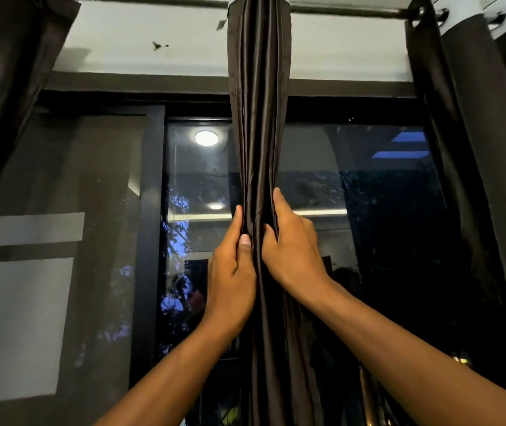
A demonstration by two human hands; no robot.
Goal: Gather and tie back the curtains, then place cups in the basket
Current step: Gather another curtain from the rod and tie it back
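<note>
- A dark brown curtain (257, 118) hung bunched into a narrow column of folds at the centre of the view, running from the rod (337, 10) at 12 o'clock down past the bottom edge at 6 o'clock.
- The person's left hand (233, 272) gripped the left side of the bunched curtain just below centre, its thumb pressed on the front folds and its fingers wrapped behind the cloth.
- The right hand (291, 247) clasped the right side of the same bunch, just beside the left hand and a little higher, with its forefinger stretched upward along the folds and its other fingers tucked behind them.
- Both bare forearms reached up from 5 and 7 o'clock to meet at the curtain.
- A second dark curtain (9, 87) hung at 10 o'clock, at the left edge.
- A third dark curtain (476, 149) hung from the rod at 2 o'clock and fell down the right edge.
- Behind the bunched curtain stood a window (368, 210) with a black frame; its dark glass reflected a round ceiling light (206, 138) at 11 o'clock.
- A pale wall band (153, 41) ran above the window, under the rod.
- No cups or basket could be seen from there.
</note>
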